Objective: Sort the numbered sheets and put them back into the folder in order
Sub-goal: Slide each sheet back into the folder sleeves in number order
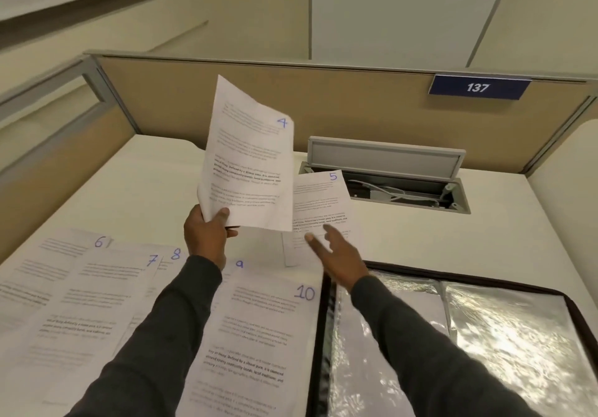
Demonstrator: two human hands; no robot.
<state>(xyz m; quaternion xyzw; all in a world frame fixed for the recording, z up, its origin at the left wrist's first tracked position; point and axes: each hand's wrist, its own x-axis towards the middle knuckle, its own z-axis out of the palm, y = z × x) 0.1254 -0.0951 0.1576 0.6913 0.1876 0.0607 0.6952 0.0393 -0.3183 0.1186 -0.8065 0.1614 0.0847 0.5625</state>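
My left hand grips the lower corner of a sheet marked 4 and holds it up above the desk; there may be more sheets behind it. Sheet 5 lies flat on the desk behind it. My right hand hovers over sheet 5's near edge with fingers spread, holding nothing. Sheets 6, 7, 8, 9 and 10 lie overlapped in a row at the front left. The open folder with shiny plastic sleeves lies at the front right.
A cable hatch with its grey lid raised is sunk into the white desk behind sheet 5. Tan partition walls close the desk at the back and left; a blue sign reads 137.
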